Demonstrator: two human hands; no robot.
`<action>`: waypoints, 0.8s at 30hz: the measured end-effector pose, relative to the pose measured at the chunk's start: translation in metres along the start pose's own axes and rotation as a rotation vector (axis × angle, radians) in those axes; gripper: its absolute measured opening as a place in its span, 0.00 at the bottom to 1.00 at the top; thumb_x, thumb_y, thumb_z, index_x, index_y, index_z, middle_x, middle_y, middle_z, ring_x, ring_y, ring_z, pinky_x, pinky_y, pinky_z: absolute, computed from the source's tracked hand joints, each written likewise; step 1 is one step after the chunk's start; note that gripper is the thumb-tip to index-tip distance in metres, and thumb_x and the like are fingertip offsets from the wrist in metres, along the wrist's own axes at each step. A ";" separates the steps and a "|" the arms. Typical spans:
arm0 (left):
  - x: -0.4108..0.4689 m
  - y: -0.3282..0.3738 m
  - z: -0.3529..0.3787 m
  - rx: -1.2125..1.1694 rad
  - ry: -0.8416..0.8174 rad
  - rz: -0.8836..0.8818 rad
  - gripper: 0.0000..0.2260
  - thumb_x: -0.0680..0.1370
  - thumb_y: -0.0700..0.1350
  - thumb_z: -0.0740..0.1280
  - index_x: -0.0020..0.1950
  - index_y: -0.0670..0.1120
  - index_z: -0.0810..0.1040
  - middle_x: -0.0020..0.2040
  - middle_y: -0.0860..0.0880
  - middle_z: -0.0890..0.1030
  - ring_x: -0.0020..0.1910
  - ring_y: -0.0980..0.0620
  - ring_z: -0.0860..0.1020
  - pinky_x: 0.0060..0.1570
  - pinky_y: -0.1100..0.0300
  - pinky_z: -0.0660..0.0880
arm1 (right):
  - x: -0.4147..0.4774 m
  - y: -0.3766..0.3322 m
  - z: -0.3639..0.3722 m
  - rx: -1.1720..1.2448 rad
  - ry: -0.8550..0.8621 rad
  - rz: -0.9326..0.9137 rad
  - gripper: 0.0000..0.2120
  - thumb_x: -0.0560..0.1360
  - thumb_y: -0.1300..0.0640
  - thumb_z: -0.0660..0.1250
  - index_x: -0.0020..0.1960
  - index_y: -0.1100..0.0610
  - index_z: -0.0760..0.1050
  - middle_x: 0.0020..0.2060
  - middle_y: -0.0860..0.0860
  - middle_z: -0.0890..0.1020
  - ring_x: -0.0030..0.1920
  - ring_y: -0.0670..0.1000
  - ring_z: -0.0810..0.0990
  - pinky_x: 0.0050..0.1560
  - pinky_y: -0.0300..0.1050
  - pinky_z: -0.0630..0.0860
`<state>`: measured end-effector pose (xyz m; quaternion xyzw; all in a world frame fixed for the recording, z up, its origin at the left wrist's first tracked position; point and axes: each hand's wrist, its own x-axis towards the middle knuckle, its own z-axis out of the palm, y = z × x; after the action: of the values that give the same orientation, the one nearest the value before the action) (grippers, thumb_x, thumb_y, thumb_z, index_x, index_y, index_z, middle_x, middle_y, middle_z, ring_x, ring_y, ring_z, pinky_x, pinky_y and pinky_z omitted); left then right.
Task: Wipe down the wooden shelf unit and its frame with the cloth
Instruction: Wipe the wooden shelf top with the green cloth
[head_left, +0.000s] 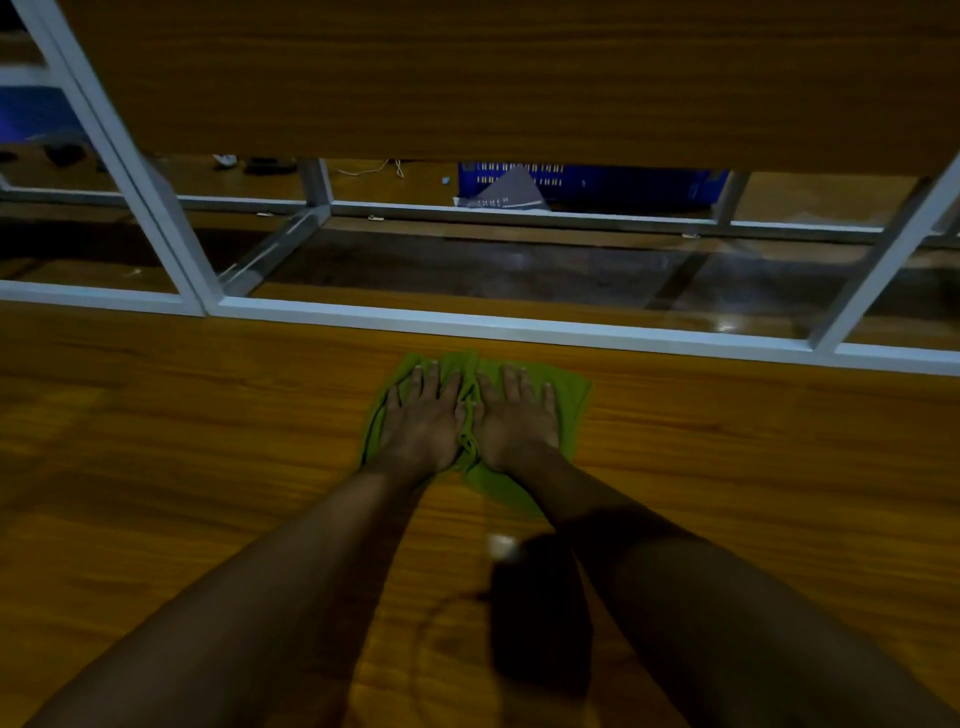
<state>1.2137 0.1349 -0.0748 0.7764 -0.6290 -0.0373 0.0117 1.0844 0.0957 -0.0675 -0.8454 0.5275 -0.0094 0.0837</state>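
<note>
A green cloth (571, 400) lies bunched on a wide wooden shelf board (208, 441), close to the board's far edge. My left hand (423, 421) and my right hand (517, 421) press flat on the cloth side by side, fingers spread and pointing away from me. A pale grey metal frame rail (519, 327) runs along the board's far edge just beyond my fingertips. Another wooden board (519, 78) of the shelf unit spans the top of the view.
Slanted grey frame posts (150, 208) rise at left and at right (893, 249). Through the frame I see a glossy floor, a blue plastic crate (597, 182) and a white cable (369, 169). A dark object with a cord (540, 613) hangs between my forearms.
</note>
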 end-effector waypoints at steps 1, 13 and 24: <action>0.007 0.004 0.000 -0.002 -0.004 0.004 0.26 0.84 0.57 0.43 0.80 0.52 0.44 0.81 0.45 0.42 0.79 0.44 0.43 0.75 0.42 0.44 | 0.004 0.004 -0.001 0.002 0.002 0.004 0.28 0.83 0.42 0.41 0.81 0.47 0.44 0.80 0.54 0.44 0.79 0.56 0.41 0.75 0.63 0.39; 0.018 0.023 -0.001 -0.014 0.011 0.175 0.25 0.84 0.55 0.43 0.80 0.49 0.46 0.81 0.46 0.45 0.79 0.45 0.45 0.76 0.43 0.45 | 0.000 0.025 0.000 -0.018 0.045 0.166 0.29 0.82 0.41 0.42 0.81 0.47 0.45 0.80 0.55 0.46 0.79 0.56 0.43 0.76 0.62 0.41; -0.079 0.012 -0.001 -0.062 -0.061 0.269 0.26 0.84 0.55 0.42 0.80 0.50 0.42 0.80 0.48 0.39 0.79 0.47 0.39 0.75 0.44 0.39 | -0.094 -0.015 0.012 -0.052 0.005 0.271 0.28 0.83 0.41 0.40 0.80 0.47 0.39 0.80 0.55 0.41 0.79 0.56 0.40 0.76 0.61 0.40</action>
<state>1.1862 0.2099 -0.0691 0.6830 -0.7259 -0.0785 0.0213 1.0575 0.1882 -0.0699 -0.7681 0.6372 0.0136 0.0612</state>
